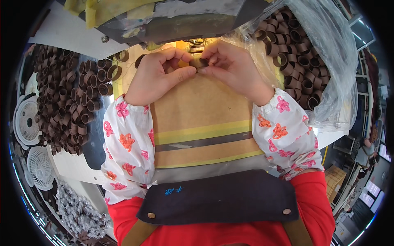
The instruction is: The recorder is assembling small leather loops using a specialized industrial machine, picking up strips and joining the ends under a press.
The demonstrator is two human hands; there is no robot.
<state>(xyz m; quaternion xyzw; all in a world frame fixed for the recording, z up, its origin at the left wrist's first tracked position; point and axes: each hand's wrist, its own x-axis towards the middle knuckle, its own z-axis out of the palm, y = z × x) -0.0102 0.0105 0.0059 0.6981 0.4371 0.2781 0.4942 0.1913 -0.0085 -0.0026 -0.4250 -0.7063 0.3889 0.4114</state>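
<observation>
Between my fingertips is a small brown ring-shaped band (198,63), just in front of a lit metal machine part (197,46). My left hand (162,74) pinches its left end between thumb and fingers. On the other side, my right hand (234,67) closes thumb and fingers on the right end. Two more brown rings (122,56) lie beyond my left hand, partly hidden by it. Under both hands stretches a tan work surface (201,102) with yellow and dark tape strips. Patterned white sleeves cover my forearms.
A big heap of brown rings (61,98) covers the table at left. More rings (297,53) sit at right beside crumpled clear plastic (338,74). The taped machine body (176,24) overhangs the far side. White plastic baskets (40,168) stand at far left.
</observation>
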